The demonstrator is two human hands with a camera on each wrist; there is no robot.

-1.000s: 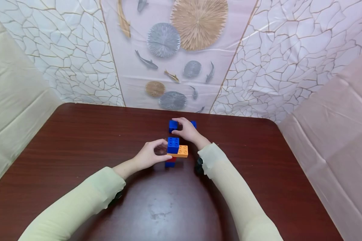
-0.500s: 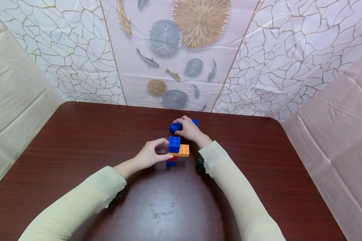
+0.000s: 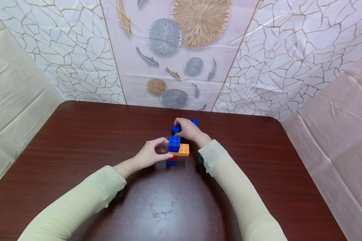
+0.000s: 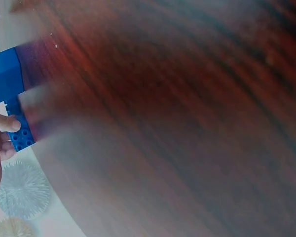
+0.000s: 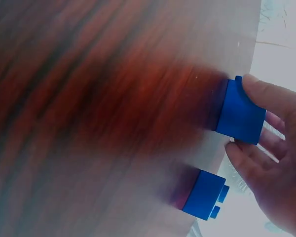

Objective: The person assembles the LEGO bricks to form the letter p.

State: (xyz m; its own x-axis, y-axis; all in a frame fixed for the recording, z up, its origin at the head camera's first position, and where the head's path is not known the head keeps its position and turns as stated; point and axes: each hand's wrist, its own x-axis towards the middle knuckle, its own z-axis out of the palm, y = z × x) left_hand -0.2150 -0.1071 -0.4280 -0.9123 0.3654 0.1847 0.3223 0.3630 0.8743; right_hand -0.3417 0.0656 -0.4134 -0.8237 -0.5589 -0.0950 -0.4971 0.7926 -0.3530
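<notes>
My left hand [image 3: 152, 153] holds a stack of toy building bricks by its left side, thumb along the near edge and fingers curled behind. A blue brick [image 3: 174, 144] tops the stack, above a long orange brick [image 3: 184, 150] that juts out rightward. Below these show a red brick [image 3: 173, 158] and a blue brick [image 3: 171, 163]. Farther back, my right hand [image 3: 189, 130] pinches a separate, tilted blue brick [image 5: 240, 113] between thumb and fingers. Most of the left hand is out of the left wrist view, where a blue brick [image 4: 5, 76] looms at the edge.
Another blue brick [image 3: 194, 122] sits on the table just behind my right hand, and the right wrist view shows its studs. The dark brown table [image 3: 87, 134] ends close behind at a patterned cloth wall [image 3: 175, 87]. Pale cloth hangs at both sides.
My right hand has closed in on the back blue brick, which has tipped over and shifted slightly to the right in its grip. The left hand and its stack stay almost still.
</notes>
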